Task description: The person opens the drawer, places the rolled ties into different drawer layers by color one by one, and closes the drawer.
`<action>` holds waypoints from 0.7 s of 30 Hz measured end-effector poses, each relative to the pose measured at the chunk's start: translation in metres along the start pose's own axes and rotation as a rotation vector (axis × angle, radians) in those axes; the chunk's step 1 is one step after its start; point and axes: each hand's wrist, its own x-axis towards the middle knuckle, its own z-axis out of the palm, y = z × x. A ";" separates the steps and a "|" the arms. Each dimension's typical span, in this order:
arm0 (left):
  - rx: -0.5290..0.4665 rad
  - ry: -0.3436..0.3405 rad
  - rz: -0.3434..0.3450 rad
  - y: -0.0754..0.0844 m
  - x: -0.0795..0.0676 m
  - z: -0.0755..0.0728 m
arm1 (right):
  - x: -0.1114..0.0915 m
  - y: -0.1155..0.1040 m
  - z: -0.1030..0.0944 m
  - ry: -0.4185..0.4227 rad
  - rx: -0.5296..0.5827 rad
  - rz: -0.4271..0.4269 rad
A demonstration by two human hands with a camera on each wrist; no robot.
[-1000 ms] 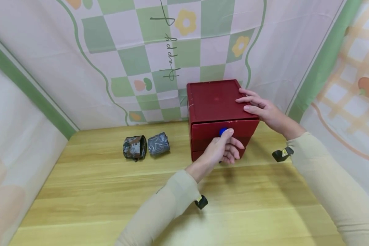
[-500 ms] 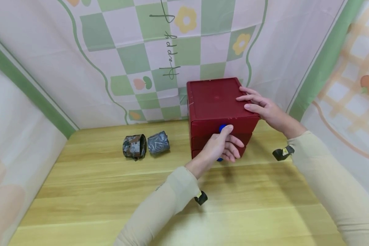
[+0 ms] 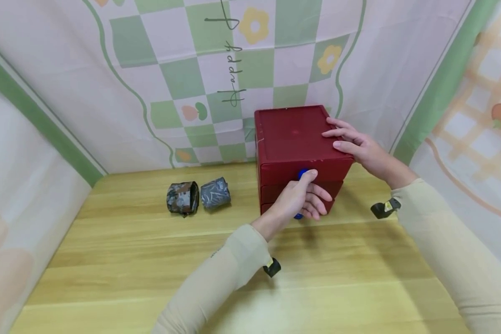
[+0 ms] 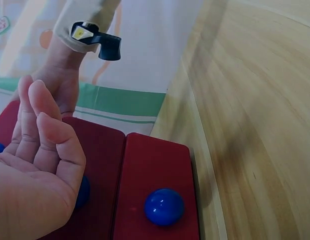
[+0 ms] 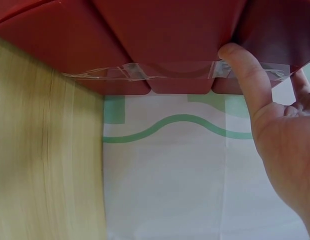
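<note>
A dark red cabinet with three stacked drawers [image 3: 294,132] stands on the table, its top drawer flush in the front. At the blue knob [image 3: 303,173] of that drawer, the thumb of my left hand [image 3: 296,197] presses, while the other fingers hang loosely bent below. The bottom drawer's round blue knob [image 4: 164,206] shows in the left wrist view; the middle knob is partly behind the hand. My right hand [image 3: 361,146] rests with extended fingers over the cabinet's right top edge. In the right wrist view, one finger [image 5: 247,72] of it lies against the side wall.
Left of the cabinet lie a camouflage-patterned fabric roll [image 3: 181,199] and a grey patterned roll [image 3: 215,194] on the wooden table [image 3: 129,260]. A printed curtain [image 3: 217,79] hangs right behind. Clear tape [image 5: 180,70] runs across the cabinet's side.
The top drawer, slightly ajar with a dark gap one second ago, has moved in flush under my left thumb. The right hand has stayed on the cabinet's edge.
</note>
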 end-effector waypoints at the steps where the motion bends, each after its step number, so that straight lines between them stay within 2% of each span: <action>1: 0.001 0.000 -0.001 0.000 0.000 0.000 | 0.000 0.000 0.000 0.000 0.005 -0.002; 15: 0.003 -0.006 0.000 0.000 0.001 -0.002 | 0.000 -0.003 0.002 0.004 -0.010 0.005; 21: 0.003 -0.041 0.016 -0.004 0.002 -0.004 | -0.001 -0.003 0.002 0.014 -0.015 0.006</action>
